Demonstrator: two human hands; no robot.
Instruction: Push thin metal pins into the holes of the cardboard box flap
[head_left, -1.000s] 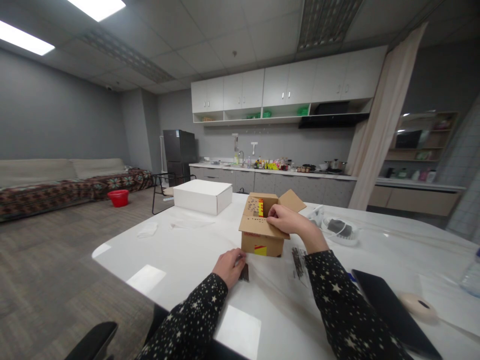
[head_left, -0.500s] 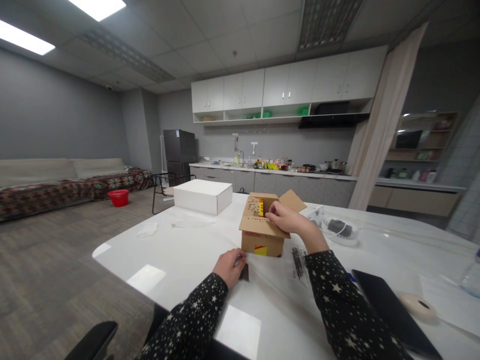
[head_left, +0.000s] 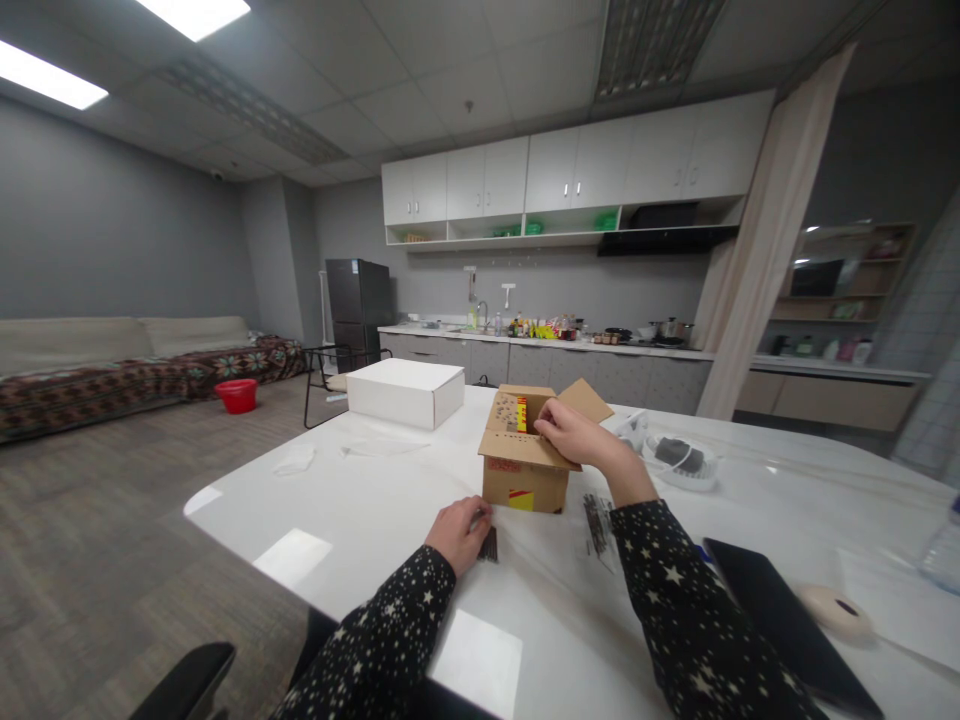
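- the right hand (head_left: 574, 440) sits at the open top of the cardboard box (head_left: 523, 468), fingers curled over the near flap and dipping towards the opening; whether it pinches anything inside, i cannot tell.
- the left hand (head_left: 459, 532) rests on the white table (head_left: 360, 510), near and left of the box, fingers closed loosely on a small dark packet (head_left: 488, 543).
- the box stands mid-table, upright, far flaps up; something yellow and red shows inside at its left wall.
- a second dark packet (head_left: 596, 518) in clear wrap lies flat just right of the box, under the right forearm.
- judging from this, the step is work at the box's mouth. to do it well, keep the near flap pressed down with the heel of the right hand so the opening stays wide.
- the box looks light and nothing braces it; push down rather than away, or it may slide towards the far edge.
- the left hand would serve better steadying the box's near wall than idling on the packet.
- mind the wrapped packet under the sleeve; a sweep of the arm could drag it.
- far left sits a white box (head_left: 405, 391); right, a tablet (head_left: 780, 620) and a charger (head_left: 679, 458), all well apart.
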